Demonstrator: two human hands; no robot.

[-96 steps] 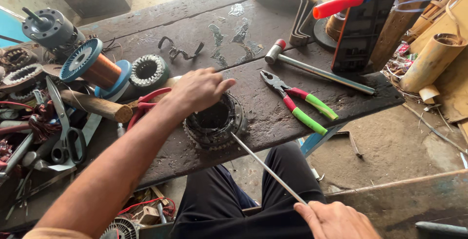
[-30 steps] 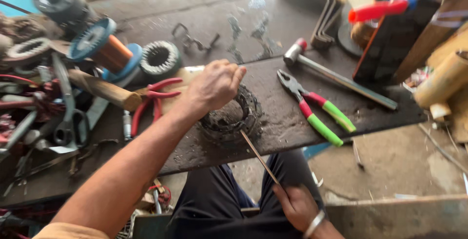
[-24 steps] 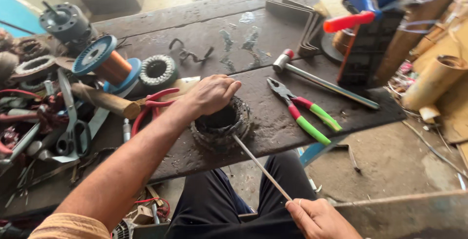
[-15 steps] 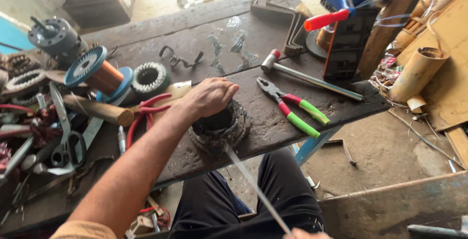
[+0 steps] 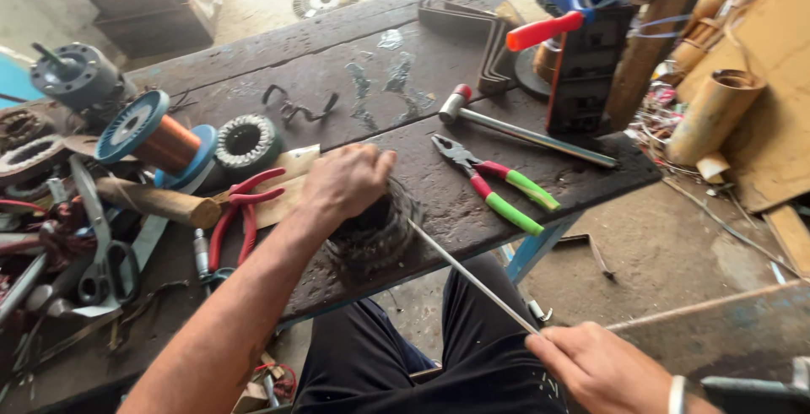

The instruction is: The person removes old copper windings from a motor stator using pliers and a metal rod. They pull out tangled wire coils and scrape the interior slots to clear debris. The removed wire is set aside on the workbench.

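The left hand point(image 5: 348, 184) presses down on the dark round wound stator core point(image 5: 375, 232) at the wooden bench's point(image 5: 439, 59) near edge. The right hand point(image 5: 599, 368) grips a thin white strip point(image 5: 472, 277) running from the core. A sharp pull could likely snap the strip or drag the core off the edge.

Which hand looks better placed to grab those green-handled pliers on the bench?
Probably the left hand: it rests on the wound stator, beside the pliers. The right hand is off the bench, pinching a thin strip.
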